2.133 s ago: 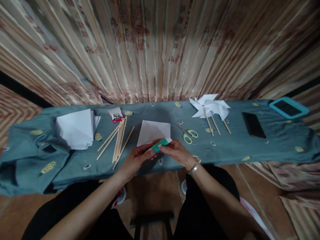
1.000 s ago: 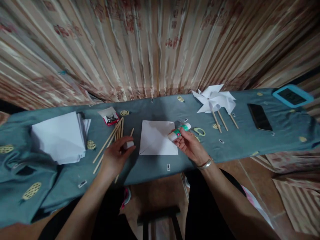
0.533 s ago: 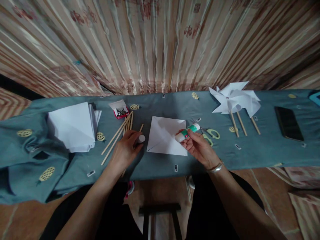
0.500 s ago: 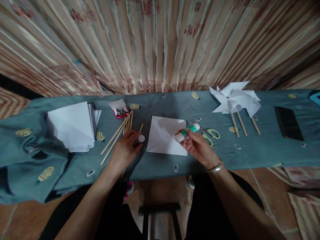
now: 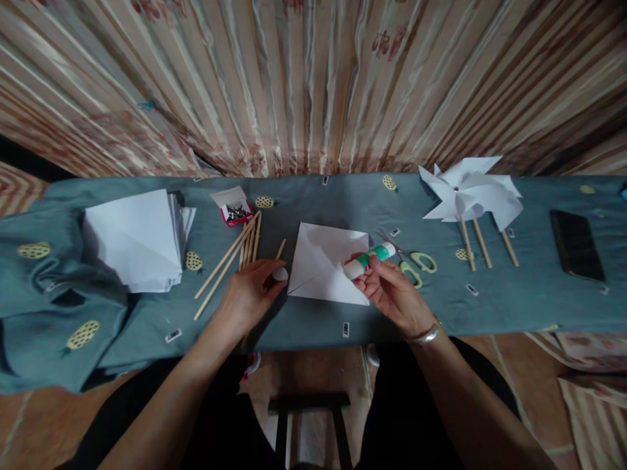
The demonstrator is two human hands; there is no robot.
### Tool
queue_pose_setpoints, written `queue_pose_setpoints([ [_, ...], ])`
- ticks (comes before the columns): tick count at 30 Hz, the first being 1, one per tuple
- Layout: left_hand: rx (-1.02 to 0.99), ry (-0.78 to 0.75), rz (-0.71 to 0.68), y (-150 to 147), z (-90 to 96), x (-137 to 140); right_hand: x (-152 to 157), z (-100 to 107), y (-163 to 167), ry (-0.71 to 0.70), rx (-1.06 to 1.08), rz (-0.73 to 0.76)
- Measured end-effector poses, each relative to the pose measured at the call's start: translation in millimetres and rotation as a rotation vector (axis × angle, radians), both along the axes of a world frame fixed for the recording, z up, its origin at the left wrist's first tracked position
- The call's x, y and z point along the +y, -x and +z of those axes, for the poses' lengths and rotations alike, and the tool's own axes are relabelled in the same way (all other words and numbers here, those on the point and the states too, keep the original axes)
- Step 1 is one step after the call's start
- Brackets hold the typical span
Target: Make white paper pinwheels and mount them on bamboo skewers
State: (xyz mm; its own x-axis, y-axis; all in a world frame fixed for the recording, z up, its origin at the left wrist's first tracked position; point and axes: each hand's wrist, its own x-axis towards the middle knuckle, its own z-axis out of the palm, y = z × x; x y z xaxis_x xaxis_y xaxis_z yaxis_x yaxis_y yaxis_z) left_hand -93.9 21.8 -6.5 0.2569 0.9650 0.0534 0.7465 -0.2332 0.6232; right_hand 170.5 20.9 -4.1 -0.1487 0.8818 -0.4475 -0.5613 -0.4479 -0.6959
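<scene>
Reading hands first, left to right, we find the left hand (image 5: 252, 297) reaching in back uppermost, fingers curled, with thumb and index finger nearly closed around one small white cap (image 5: 280, 274). It sits just beside the left edge of the creased white sheet (image 5: 318, 248). The right hand (image 5: 394, 294) is turned partly palm up, thumb laid on top and fingers folded beneath, closed firmly on one green-and-white glue stick (image 5: 369, 261). The stick is tilted, its right end higher, over the sheet's right side; contact with the paper we cannot tell. One silvery bracelet (image 5: 427, 335) circles the right wrist.

Counts, left to right, on the grey-green cloth (image 5: 304, 333): one stack of white paper (image 5: 137, 241), sheets not countable. One red-and-white box (image 5: 235, 209), lid open, small metal pieces inside, too many to number. Wooden sticks (image 5: 228, 258): two fan leftward, several lie close together, one lies apart and passes under the left hand; overlap prevents a firm total. One creased sheet, centre. One pair of scissors (image 5: 418, 262), green handles, near the right hand. White paper pinwheels (image 5: 470, 192), heads overlapping, three handles showing below. One dark phone (image 5: 578, 245), far right.
</scene>
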Motion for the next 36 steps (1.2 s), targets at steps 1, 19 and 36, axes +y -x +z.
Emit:
queue_pose_setpoints([
  [1, 0.021, -0.014, 0.004, 1.1, 0.2, 0.2, 0.1, 0.2, 0.1, -0.001, -0.006, 0.005],
  [19, 0.135, -0.35, -0.126, -13.5, 9.8, -1.3, 4.4, -0.7, 1.4, -0.009, -0.007, -0.06],
  [36, 0.128, -0.27, -0.346, -64.0, -18.2, -10.8, 16.1, 9.0, 3.0, -0.029, -0.015, -0.161],
])
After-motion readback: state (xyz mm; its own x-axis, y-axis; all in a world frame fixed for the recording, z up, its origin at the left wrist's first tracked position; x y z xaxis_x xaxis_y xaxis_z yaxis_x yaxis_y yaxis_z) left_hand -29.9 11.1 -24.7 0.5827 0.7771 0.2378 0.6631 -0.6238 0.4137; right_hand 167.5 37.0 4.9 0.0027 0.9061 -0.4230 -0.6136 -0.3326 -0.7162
